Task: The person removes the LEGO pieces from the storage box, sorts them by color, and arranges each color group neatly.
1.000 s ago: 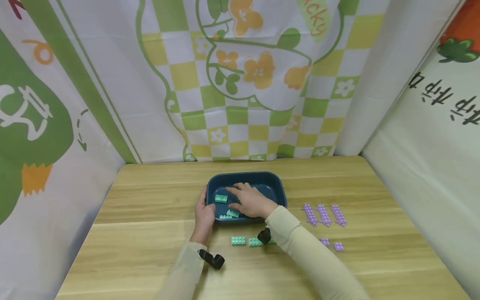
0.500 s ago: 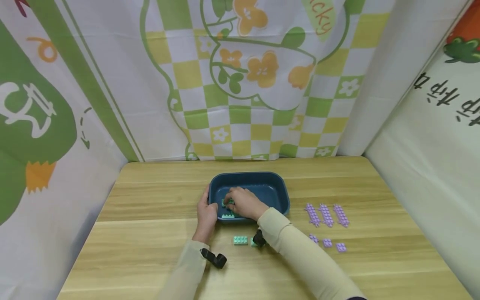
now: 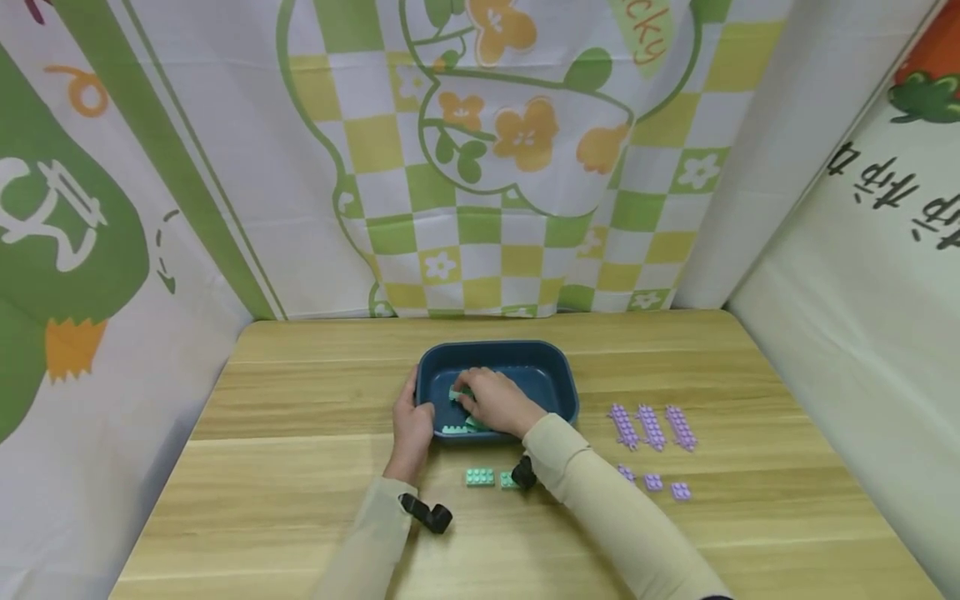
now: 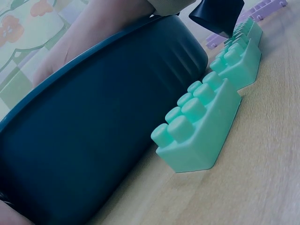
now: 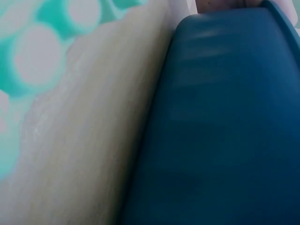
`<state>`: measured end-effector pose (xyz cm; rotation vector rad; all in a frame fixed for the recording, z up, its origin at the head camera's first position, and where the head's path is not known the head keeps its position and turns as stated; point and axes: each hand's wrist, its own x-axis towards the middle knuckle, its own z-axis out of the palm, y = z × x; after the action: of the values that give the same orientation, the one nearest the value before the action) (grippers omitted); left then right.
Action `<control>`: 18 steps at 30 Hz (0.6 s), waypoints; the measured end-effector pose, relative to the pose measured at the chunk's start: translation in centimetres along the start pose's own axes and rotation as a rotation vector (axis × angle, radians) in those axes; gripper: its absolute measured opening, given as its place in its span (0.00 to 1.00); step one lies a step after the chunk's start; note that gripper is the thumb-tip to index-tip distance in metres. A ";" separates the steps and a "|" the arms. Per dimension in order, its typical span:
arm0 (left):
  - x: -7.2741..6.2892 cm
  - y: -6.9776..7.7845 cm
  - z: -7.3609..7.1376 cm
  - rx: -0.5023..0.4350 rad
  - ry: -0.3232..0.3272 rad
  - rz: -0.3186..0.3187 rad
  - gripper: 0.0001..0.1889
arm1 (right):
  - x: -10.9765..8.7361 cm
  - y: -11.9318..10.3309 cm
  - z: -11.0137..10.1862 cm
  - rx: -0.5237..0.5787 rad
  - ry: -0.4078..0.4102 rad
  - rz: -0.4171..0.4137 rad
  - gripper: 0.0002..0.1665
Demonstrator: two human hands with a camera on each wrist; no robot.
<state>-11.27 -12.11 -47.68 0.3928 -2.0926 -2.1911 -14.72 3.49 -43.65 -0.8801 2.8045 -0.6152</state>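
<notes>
A dark blue bin [image 3: 558,360] stands on the table, and my left hand [image 3: 411,429] grips its left end with the thumb at the rim. Inside it, my right hand [image 3: 501,402] pinches a mint green building brick [image 3: 455,394], partly covered by the fingers. Below that hand, more green bricks [image 3: 454,430] lie along the near wall of the bin. In the left wrist view, a studded green brick [image 4: 201,122] sits on the table beside the bin's outer wall [image 4: 93,112]. The right wrist view shows mostly the bin's side [image 5: 220,122]; the right fingers are out of sight there.
In front of the bin, another green brick [image 3: 509,480] is partly behind the right wrist's camera [image 3: 524,472]. Three long purple pieces [image 3: 651,427] lie to the right, with small purple bricks [image 3: 653,482] nearer. Printed cloth [image 3: 487,250] hangs at the table's back.
From hovering with spread fingers over the bin, my right hand has come down to the left and taken a green brick, now tilted and slightly shifted. The left hand keeps its grip.
</notes>
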 end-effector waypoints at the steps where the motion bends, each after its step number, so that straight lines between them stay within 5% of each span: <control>1: 0.0 0.0 0.0 0.006 0.001 -0.004 0.43 | -0.1 0.0 0.0 0.017 0.009 0.007 0.15; 7: 0.0 -0.1 -0.1 0.011 -0.001 0.007 0.42 | -0.7 0.4 -0.8 0.070 0.075 -0.009 0.23; 14: 0.1 -0.2 -0.1 -0.005 0.013 0.021 0.42 | -2.9 0.8 -2.5 0.431 0.150 0.047 0.23; 18: 0.1 -0.1 0.0 -0.014 0.018 0.027 0.42 | -5.0 0.6 -3.2 0.476 0.180 0.055 0.23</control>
<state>-11.37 -12.11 -47.77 0.3792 -2.0602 -2.1770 -11.78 7.91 -40.93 -0.6753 2.6275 -1.3373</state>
